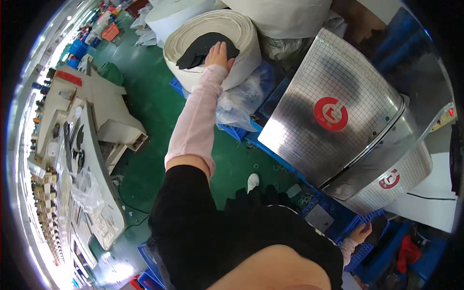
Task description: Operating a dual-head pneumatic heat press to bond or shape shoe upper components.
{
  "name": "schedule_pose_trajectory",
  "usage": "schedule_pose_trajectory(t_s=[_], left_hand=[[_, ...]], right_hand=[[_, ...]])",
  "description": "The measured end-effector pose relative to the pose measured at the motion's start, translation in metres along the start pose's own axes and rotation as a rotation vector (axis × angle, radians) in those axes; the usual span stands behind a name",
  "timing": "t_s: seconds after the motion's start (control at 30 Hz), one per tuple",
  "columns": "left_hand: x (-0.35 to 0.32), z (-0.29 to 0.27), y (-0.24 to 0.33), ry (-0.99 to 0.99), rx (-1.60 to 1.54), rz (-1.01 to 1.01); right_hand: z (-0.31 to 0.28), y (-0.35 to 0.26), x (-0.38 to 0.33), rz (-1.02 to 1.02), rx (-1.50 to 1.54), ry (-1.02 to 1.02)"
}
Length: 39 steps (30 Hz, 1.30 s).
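Note:
My left hand (219, 55) lies flat, fingers stretched, on a small stack of black fabric pieces (195, 52). The stack rests on top of a wide off-white roll of material (237, 29). A pink sleeve covers my left forearm. Low on the right, my right hand (360, 233) is at a blue plastic basket (356, 257). Its fingers are curled against a dark cloth piece (377, 229), and part of the grip is hidden. Clear plastic bags (239, 104) lie in a blue crate below the roll.
A metal-topped machine (333, 87) with a grid pattern and red round mark stands at the right, a clear shield (430, 130) beside it. More rolls (285, 17) stand behind. A worktable (99, 183) with plastic bags is at the left. A cable (130, 212) and scattered rings (280, 167) lie on the green floor.

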<state>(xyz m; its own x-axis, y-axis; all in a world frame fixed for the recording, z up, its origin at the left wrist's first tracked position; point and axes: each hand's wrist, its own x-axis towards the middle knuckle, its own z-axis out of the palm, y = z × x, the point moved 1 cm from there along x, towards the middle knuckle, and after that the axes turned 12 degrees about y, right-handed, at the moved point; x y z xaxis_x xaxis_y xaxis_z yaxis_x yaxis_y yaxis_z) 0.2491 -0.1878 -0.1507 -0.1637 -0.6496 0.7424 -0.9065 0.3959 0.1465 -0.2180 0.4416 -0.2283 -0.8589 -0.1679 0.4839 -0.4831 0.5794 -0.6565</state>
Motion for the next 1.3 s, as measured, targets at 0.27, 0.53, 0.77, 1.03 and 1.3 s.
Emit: schedule_pose_trajectory(t_s=[0.27,0.53,0.77,1.03,1.3], left_hand=[[0.045,0.044,-0.035,-0.460,-0.126,-0.192],[0.040,0.055,-0.077,-0.488,-0.679,-1.060],[0.047,0.033,-0.079,0.219,-0.439,-0.568],[0.111,-0.120,0.135,0.318,-1.050,0.153],[0.063,-0.104,0.287,0.314,-0.775,0.900]], right_hand=[[-0.042,-0.004,-0.032,0.107,-0.239,0.094],[-0.021,-0.027,-0.042,0.027,-0.217,0.032],[-0.027,-0.020,-0.043,0.005,-0.217,0.043],[-0.021,-0.042,-0.046,-0.002,-0.164,0.116],[-0.030,-0.040,-0.059,0.065,-0.132,0.150]])
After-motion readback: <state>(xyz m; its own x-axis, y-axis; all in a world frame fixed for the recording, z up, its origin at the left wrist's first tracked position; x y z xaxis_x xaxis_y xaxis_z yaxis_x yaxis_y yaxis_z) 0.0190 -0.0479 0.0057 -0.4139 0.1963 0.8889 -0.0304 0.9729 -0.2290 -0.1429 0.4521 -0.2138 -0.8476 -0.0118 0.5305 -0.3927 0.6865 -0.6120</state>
